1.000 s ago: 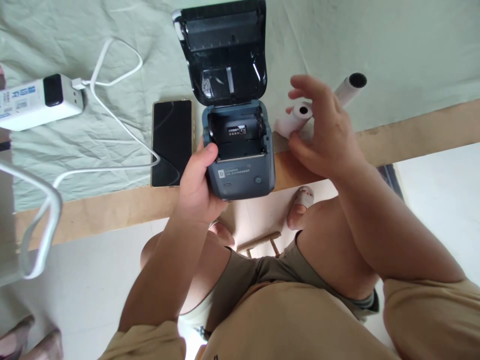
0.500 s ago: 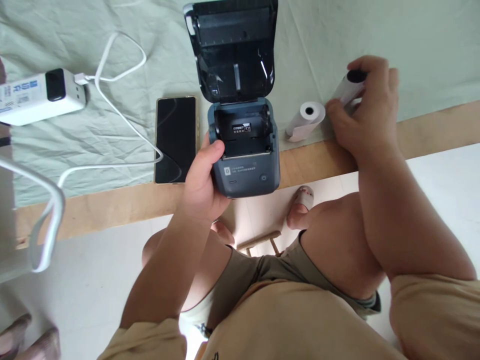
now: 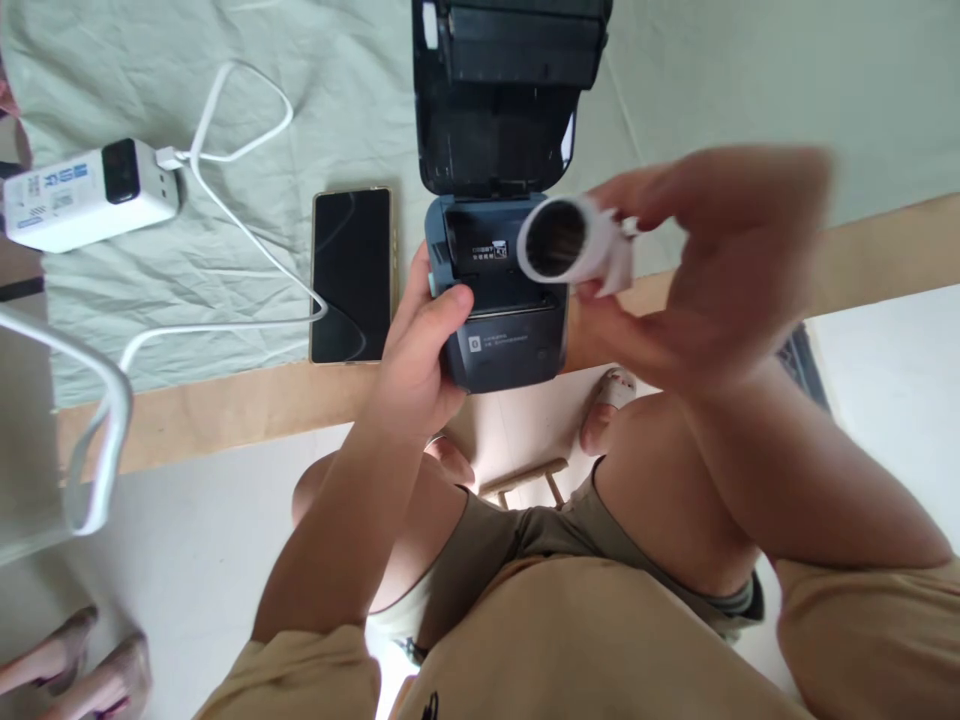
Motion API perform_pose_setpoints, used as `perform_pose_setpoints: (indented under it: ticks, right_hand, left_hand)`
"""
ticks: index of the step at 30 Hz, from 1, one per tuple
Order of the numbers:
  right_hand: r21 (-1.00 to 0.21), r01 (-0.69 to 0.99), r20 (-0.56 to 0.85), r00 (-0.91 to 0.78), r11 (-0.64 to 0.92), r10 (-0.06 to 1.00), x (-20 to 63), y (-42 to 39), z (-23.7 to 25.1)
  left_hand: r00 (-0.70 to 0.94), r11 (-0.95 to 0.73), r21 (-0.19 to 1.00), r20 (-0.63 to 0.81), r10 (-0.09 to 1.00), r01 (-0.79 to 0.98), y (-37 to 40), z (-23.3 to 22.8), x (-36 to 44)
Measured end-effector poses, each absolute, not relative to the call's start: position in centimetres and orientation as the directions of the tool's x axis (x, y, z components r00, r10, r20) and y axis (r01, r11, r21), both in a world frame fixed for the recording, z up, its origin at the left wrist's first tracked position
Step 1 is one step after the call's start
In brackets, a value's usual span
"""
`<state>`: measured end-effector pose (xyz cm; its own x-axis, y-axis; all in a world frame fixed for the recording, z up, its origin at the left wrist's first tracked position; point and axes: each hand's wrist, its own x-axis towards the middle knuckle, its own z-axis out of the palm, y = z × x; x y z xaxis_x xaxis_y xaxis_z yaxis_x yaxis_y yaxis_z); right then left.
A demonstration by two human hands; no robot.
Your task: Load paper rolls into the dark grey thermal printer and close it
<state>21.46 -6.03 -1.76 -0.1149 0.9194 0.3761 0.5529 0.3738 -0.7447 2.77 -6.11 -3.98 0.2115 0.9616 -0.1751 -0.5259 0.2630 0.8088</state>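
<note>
My left hand (image 3: 424, 350) grips a dark blue label printer (image 3: 506, 352) by its left side, thumb over the front rim. The printer's black lid (image 3: 495, 140) stands open and its paper bay shows a small printed label inside. In my right hand (image 3: 727, 260), blurred by motion, is a white paper roll (image 3: 602, 258) with a wide hollow core. The roll's open end points toward the printer and overlaps the bay's right side in view; whether they touch I cannot tell.
A phone (image 3: 351, 275) lies left of the printer on the green cloth (image 3: 247, 190). Further left is a white power bank (image 3: 82, 195) with a white cable (image 3: 225, 225). The wooden table edge (image 3: 217, 415) runs in front. Another person's feet (image 3: 112, 675) show at lower left.
My right hand has lifted the wide-core roll from the cloth and brought it left to the printer. The printer has shifted slightly right. The second, narrow-core roll is no longer visible.
</note>
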Motion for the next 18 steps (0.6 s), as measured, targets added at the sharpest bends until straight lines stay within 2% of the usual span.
perform_pose_setpoints:
  ticks: [3, 6, 12, 16, 18]
  right_hand:
    - [-0.557, 0.68, 0.518, -0.164, 0.476, 0.84, 20.3, -5.9, -1.7]
    - [-0.419, 0.767, 0.565, -0.198, 0.485, 0.801, 20.2, -5.5, -1.8]
    - [-0.351, 0.752, 0.621, -0.259, 0.558, 0.739, 20.0, -5.3, -1.8]
    - [-0.409, 0.727, 0.535, -0.298, 0.552, 0.79, 20.1, -4.9, -2.2]
    - [-0.42, 0.684, 0.569, -0.314, 0.597, 0.76, 20.3, -4.8, -2.4]
  left_hand:
    - [0.215, 0.245, 0.814, -0.151, 0.965, -0.527, -6.3, -4.0, 3.0]
    - [0.225, 0.24, 0.829, -0.142, 0.964, -0.505, -6.4, -3.9, 3.1]
    - [0.231, 0.217, 0.845, -0.114, 0.966, -0.489, -6.7, -3.5, 3.4]
    - [0.238, 0.221, 0.853, -0.118, 0.964, -0.473, -6.7, -3.5, 3.4]
    - [0.25, 0.227, 0.849, -0.117, 0.961, -0.478, -6.7, -3.5, 3.4]
